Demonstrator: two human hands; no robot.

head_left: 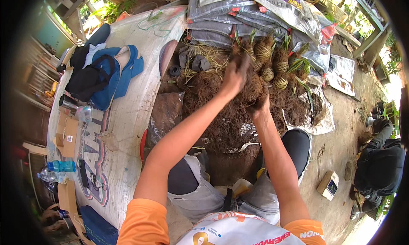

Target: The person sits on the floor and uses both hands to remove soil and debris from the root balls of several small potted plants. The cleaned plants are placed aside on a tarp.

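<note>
A clump of brown coir-like fibre is held between my two soil-darkened hands above a heap of loose fibre. My left hand grips its upper left side, the fingers blurred. From the lower right, my right hand cups the clump, with its fingertips partly hidden. Just beyond stand several fibre root balls bound with pale strips, green leaves rising from some. Yellowish straw-like strips lie scattered at the heap's far left, beside dark lumps.
Stacked grey plastic sacks rise behind the plants. Left is a printed tarpaulin-covered surface with a blue bag, bottles and cardboard boxes. A person in dark clothes crouches at right, near a small box.
</note>
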